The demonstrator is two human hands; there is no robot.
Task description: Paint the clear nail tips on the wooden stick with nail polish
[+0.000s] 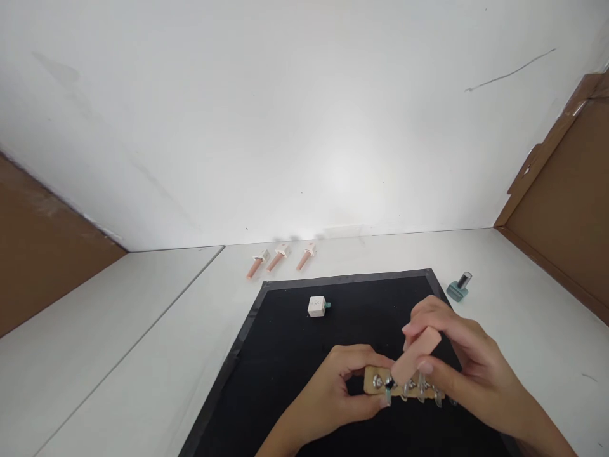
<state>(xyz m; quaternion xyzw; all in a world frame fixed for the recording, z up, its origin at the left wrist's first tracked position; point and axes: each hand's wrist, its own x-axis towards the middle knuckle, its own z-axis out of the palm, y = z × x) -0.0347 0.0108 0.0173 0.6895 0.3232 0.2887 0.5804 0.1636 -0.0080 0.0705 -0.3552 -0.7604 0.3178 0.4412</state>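
Observation:
My left hand [340,387] is closed on the left end of a tan nail tip stand [370,381], thumb at the front edge and fingers behind. Clear nail tips [421,392] sit along the stand on silver round mounts. One tip [388,397] near my left thumb looks teal. My right hand [469,362] pinches a pink nail polish cap [416,357], tilted with its dark lower end over the teal tip; the brush itself is hard to make out. An uncapped white nail polish bottle [316,306] with a teal neck lies on its side on the black mat [280,355].
Three white nail polish bottles with pink caps [278,257] lie by the back wall. A teal bottle with a silver cap [458,287] lies right of the mat. Brown cardboard panels [566,190] flank the white table.

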